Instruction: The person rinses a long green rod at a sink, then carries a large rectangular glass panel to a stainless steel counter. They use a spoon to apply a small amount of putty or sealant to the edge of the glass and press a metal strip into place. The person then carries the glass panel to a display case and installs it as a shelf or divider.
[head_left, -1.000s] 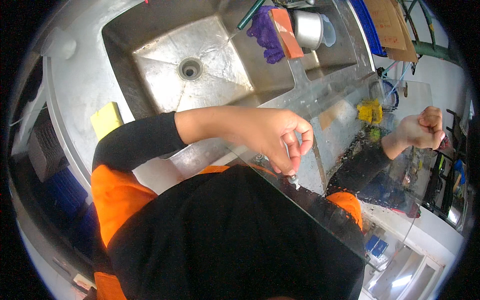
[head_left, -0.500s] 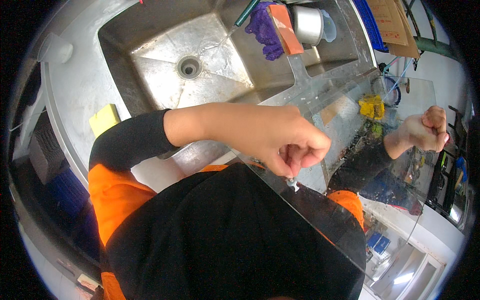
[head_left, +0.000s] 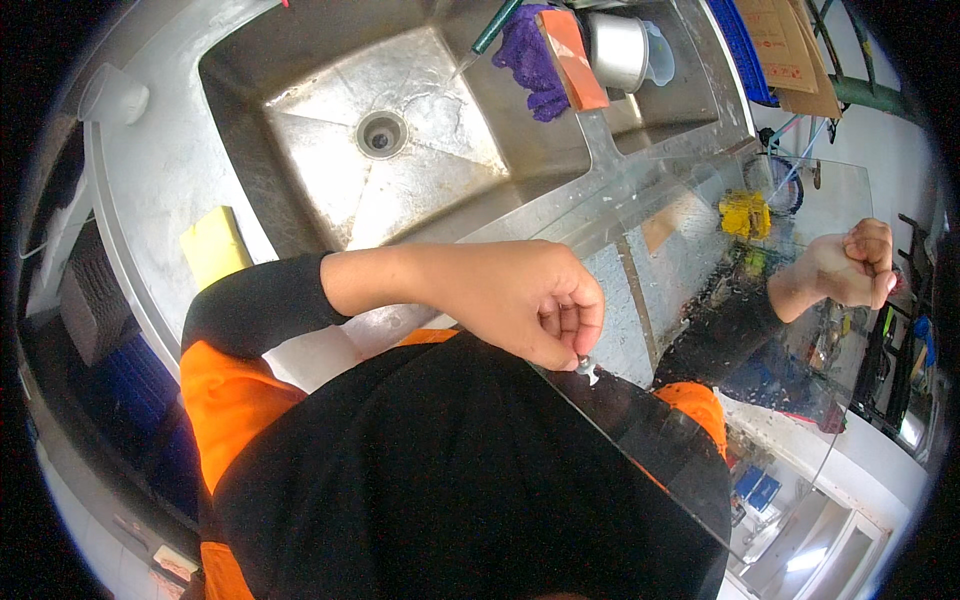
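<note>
A clear glass panel, speckled with drops and dark bits, slants in front of my body from the middle to the right. My left hand is closed in a pinch, thumb and fingertips on a small silvery fitting with a pale flared end. The fitting sits at the panel, close to its near edge. My right forearm lies behind the panel and shows through it. Fingers curled, my right hand closes around the panel's far right edge. Its palm side is partly hazed by the glass.
Ahead is a steel sink with a drain. A purple cloth, an orange block and a metal pot stand at its right. A yellow sponge lies on the left counter; a yellow object is beyond the glass.
My left hand has shifted left and slightly down, its wrist lower, with the fingertips still at the fitting. The right hand has barely moved.
</note>
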